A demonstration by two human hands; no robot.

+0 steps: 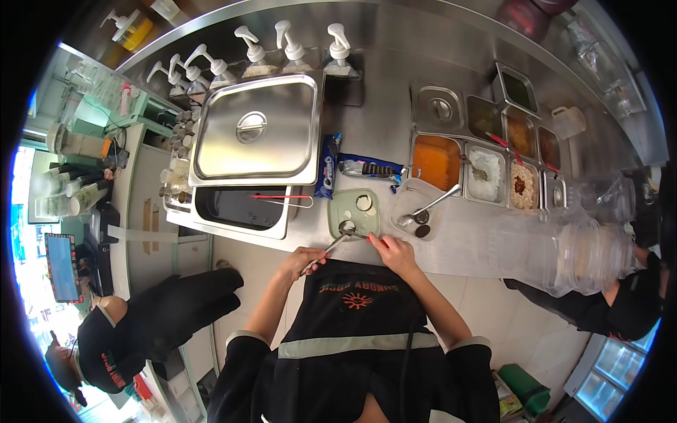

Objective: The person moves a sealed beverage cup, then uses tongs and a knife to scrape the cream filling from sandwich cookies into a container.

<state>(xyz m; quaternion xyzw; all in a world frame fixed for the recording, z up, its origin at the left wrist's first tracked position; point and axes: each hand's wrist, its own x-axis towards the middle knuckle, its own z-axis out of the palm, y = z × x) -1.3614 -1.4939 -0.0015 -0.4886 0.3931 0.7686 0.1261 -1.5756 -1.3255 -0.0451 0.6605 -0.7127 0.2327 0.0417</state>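
Observation:
My left hand (308, 262) is closed around the handle of a metal spoon (334, 244), whose bowl rests over a small pale green tray (333, 206). My right hand (396, 255) grips a slim red-handled tool (369, 240); its working end meets the spoon's bowl, and its kind is hard to make out. On the tray lie a round white-topped piece (364, 203) and small white bits. Just right of the tray, a clear plastic container (412, 199) holds dark round cookies (422, 230) and another metal spoon (437, 200).
Behind the tray lie blue cookie packets (370, 168). A lidded steel pan (254, 158) and an open dark-filled pan (287, 225) stand left. Filled topping pans (436, 161) and stacked clear containers (564, 247) occupy the right. One person (151, 324) is at left, another (613, 303) at right.

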